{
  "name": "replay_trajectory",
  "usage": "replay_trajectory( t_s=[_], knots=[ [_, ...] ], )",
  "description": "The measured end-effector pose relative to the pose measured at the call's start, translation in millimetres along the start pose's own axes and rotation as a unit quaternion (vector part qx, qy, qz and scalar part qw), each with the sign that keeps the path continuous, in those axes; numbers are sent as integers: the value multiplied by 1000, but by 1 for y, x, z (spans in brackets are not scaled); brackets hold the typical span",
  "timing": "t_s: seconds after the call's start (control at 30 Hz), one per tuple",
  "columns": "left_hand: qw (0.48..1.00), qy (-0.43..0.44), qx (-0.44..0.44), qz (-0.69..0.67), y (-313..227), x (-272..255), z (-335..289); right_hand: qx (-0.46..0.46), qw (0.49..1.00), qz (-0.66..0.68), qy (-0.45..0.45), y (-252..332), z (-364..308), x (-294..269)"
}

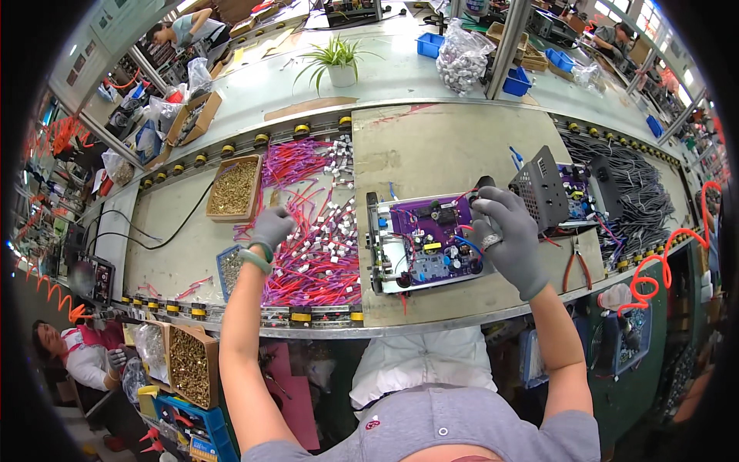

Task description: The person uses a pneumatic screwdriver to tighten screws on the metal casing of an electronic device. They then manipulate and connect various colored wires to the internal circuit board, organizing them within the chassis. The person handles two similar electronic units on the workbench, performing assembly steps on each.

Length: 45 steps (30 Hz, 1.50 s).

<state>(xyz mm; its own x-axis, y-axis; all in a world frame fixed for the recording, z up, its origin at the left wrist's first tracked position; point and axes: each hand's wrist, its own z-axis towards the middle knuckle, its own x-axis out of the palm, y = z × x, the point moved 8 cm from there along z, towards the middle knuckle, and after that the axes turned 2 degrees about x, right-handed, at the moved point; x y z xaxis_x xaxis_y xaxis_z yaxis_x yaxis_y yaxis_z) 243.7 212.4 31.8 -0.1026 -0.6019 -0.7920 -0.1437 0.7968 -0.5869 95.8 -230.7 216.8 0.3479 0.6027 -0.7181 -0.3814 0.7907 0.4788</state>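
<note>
My left hand (pixel 273 227), in a grey glove, is closed above the left side of a pile of red and purple wires (pixel 312 266) with white connectors; whatever its fingers hold, if anything, is hidden. My right hand (pixel 504 235), gloved too, bends its fingers over the right end of an open electronic unit; what it grips there I cannot make out. That unit has a purple circuit board (pixel 435 239) in a metal frame, with black, blue and yellow parts and red and blue wires. Against its right side stands a perforated dark metal cover (pixel 543 189).
Left of the wires are a box of brass-coloured small parts (pixel 233 189) and a blue tray of small metal parts (pixel 229 269). Red-handled pliers (pixel 577 266) and a bundle of grey cables (pixel 650 196) lie right. An orange coiled hose (pixel 666 266) hangs there. Other people work farther off.
</note>
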Motion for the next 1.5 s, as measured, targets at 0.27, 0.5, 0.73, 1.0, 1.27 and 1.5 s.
replay_trajectory(
  t_s=[0.27,0.5,0.73,1.0,1.27,1.5],
  knots=[
    [911,114,219,-331,-260,-29,-148,75,942,317,79,29,27,-1],
    [929,65,354,-83,-321,7,-163,-29,976,217,9,43,40,-15],
    [862,259,184,-396,-338,44,-178,221,854,471,-4,-23,3,-13],
    [913,19,400,-73,-332,44,-172,43,947,244,206,-2,4,2],
    [941,18,304,-144,-307,41,-133,-106,989,48,96,3,22,1],
    [946,114,301,-44,-311,76,-131,-151,985,-16,87,13,11,5]
  ],
)
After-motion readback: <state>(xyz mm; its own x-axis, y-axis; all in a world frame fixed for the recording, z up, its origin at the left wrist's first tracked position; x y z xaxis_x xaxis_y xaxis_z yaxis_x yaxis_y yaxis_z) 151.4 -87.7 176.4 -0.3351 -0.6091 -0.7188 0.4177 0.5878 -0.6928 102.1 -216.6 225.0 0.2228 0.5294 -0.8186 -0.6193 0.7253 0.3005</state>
